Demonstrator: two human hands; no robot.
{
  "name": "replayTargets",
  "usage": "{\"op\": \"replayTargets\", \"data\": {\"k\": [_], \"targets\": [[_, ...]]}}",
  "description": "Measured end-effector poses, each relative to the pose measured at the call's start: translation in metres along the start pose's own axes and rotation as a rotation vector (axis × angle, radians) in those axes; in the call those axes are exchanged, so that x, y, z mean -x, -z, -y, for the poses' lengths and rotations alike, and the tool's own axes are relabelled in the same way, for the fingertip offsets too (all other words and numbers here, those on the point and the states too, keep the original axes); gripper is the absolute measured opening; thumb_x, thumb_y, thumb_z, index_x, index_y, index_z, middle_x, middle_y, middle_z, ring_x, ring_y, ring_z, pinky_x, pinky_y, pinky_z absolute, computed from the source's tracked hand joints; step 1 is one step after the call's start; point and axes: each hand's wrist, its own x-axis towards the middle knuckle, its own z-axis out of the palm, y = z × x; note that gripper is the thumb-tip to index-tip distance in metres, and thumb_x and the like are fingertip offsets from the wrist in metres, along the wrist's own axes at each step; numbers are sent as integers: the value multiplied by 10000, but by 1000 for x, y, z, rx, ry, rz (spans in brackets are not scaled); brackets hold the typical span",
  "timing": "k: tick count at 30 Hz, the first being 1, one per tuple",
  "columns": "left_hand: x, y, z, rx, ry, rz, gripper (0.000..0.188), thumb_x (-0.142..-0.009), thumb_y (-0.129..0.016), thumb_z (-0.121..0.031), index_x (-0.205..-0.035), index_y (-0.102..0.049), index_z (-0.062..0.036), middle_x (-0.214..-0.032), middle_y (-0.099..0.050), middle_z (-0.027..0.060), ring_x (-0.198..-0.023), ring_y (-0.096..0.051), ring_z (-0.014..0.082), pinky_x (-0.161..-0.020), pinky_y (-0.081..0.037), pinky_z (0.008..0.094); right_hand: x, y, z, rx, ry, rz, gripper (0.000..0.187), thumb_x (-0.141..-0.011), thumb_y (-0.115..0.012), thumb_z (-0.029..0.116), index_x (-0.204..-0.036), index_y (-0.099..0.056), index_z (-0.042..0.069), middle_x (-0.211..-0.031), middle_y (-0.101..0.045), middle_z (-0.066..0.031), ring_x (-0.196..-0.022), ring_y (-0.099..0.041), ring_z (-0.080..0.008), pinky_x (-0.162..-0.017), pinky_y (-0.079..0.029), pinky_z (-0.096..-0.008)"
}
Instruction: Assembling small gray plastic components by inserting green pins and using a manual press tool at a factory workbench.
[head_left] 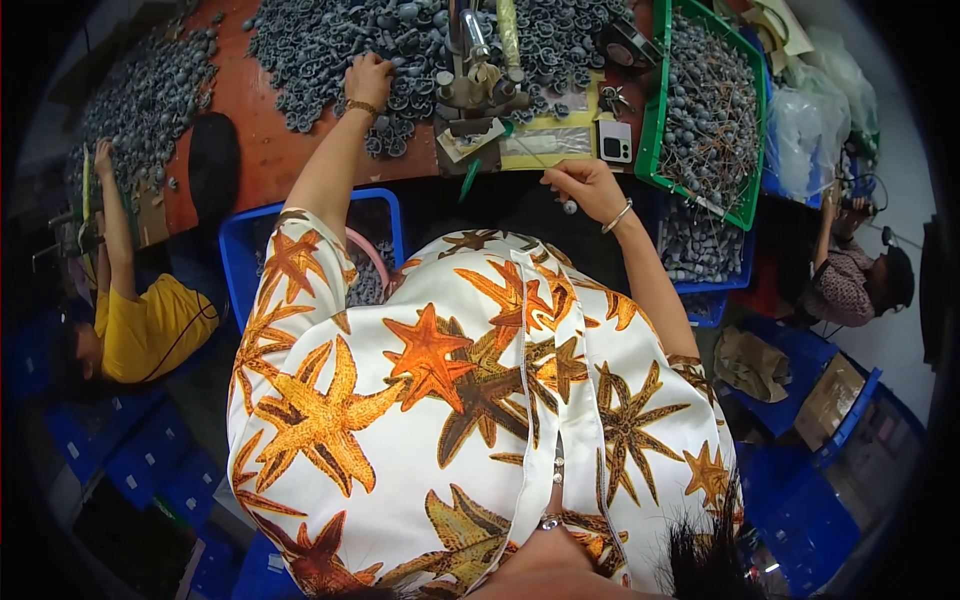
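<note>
My left hand (370,82) reaches into a large heap of small grey plastic parts (320,60) on the table. Its fingers are curled down at the heap's edge, and whatever they pinch is hidden. My right hand (588,188) is closed near the table's front edge, pinching a thin rod with a small grey ball (570,207) showing below the fingers. Between my hands stands a small metal bench machine (480,90) with a green handle (470,180) at its front.
A green crate (660,95) at right holds grey balls on copper-coloured rods. Beside it lie a phone (615,141), keys (613,99) and a roll of dark tape (628,45). A blue bin (235,265) stands below the table's edge. Co-workers sit at left (150,325) and right (850,285).
</note>
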Motion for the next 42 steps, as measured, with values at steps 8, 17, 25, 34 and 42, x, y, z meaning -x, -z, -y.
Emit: {"op": "replayTargets", "data": {"k": [8,17,25,34,42], "targets": [[20,5,1,138,-62,-155,180,-712,-622,-132,-871,-552,-81,-992,-580,61,-887,-529,258,-729,-421,389,-5,-18,-16,72,-79,148,179,-840,-548,164,-893,-636,17,-627,-564,19,-550,-502,-33,-474,-395,-167],[124,13,-94,1198,411,-20,105,-760,-615,-12,-859,-582,-4,-792,-613,25,-701,-591,103,-610,-483,227,-46,-61,-11,338,207,-198,249,-736,-615,231,-654,-600,-3,-527,-528,-154,-456,-519,-278,-457,-405,-325],[153,42,-126,1678,587,63,197,-790,-562,22,-987,-560,16,-895,-607,75,-775,-607,148,-719,-501,260,-51,-70,-3,538,331,-275,204,-693,-588,220,-621,-612,31,-529,-543,-138,-501,-551,-290,-486,-440,-360],[151,53,-137,1969,664,142,190,-796,-567,-1,-985,-564,18,-918,-604,78,-795,-596,143,-738,-487,250,-51,-66,-5,494,387,-154,202,-750,-589,171,-645,-593,-3,-520,-534,-117,-447,-510,-212,-451,-401,-287],[140,67,-149,1498,259,150,149,-787,-582,-17,-927,-628,5,-928,-604,56,-791,-573,108,-671,-457,215,-57,-56,-6,-568,-431,142,260,-840,-548,263,-781,-589,13,-625,-587,-29,-469,-501,-99,-441,-391,-197]]}}
